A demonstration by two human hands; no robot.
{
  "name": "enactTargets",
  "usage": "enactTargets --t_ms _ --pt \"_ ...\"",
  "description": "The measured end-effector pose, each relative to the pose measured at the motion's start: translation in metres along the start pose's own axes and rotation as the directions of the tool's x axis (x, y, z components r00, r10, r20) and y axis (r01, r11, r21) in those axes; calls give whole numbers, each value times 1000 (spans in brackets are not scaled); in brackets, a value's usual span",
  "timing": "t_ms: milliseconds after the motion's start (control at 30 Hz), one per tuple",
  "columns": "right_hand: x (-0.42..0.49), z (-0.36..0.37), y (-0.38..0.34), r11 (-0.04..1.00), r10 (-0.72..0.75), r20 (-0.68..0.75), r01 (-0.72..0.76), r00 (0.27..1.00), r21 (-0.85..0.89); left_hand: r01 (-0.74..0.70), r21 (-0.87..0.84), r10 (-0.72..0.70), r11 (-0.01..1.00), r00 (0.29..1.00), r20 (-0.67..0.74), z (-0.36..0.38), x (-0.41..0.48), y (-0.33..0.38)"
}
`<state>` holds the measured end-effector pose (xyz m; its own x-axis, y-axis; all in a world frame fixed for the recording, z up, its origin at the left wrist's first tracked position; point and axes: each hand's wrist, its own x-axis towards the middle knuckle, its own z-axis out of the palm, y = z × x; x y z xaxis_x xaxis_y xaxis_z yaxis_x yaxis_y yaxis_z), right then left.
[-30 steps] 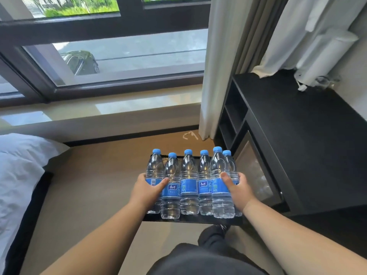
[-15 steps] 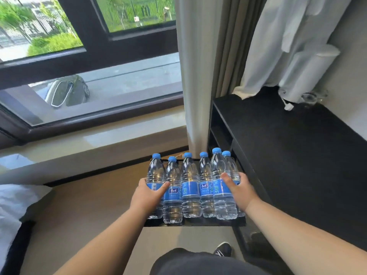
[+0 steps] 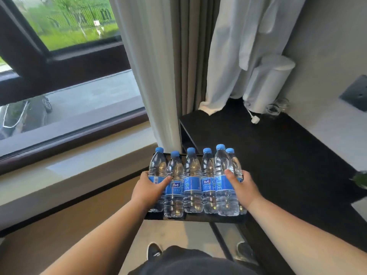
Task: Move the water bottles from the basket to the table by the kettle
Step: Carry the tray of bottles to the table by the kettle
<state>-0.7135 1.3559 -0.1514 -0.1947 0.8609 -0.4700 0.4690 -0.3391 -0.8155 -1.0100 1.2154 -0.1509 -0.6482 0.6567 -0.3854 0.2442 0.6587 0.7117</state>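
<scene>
Several clear water bottles (image 3: 191,181) with blue caps and blue labels stand upright in a tight row, partly in two rows at the right. They rest in a shallow black basket (image 3: 194,218), which is off the floor at the left front edge of the black table (image 3: 278,165). My left hand (image 3: 148,188) presses on the leftmost bottle and my right hand (image 3: 243,187) on the rightmost pair, squeezing the row between them. A white cylindrical kettle (image 3: 268,84) stands at the table's far corner, with its cord and white plug (image 3: 255,121) lying in front of it.
Grey and white curtains (image 3: 178,66) hang behind the table's left end. A window (image 3: 69,76) and a pale sill run along the left. A white cloth (image 3: 238,46) hangs beside the kettle. A green thing (image 3: 360,180) shows at the right edge. My shoes (image 3: 153,252) are below.
The bottles, still clamped between both hands, have come closer to the black table. The view has swung up and right, so the bed has left the frame and the kettle looks nearer.
</scene>
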Motion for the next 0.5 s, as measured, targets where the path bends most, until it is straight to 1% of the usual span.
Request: enactTargets --t_ms 67,133,233,300,400,500 --pt "9 -10 2 999 36 -48 -34 998 35 -21 16 20 1000 998 55 12 21 16" --pt "10 -15 0 998 44 -67 -40 997 50 -36 5 35 999 996 79 20 31 25" --pt "24 -25 -7 991 82 -169 -62 982 118 -124 29 118 992 982 150 35 71 57" --pt "29 -29 -7 983 120 -233 -84 965 161 -184 27 174 983 960 220 46 95 80" --pt "33 -30 -7 969 174 -352 -96 919 229 -273 88 234 958 921 311 62 129 113" --pt "38 -31 -8 953 225 -420 -108 879 283 -323 114 253 939 878 406 79 160 142"
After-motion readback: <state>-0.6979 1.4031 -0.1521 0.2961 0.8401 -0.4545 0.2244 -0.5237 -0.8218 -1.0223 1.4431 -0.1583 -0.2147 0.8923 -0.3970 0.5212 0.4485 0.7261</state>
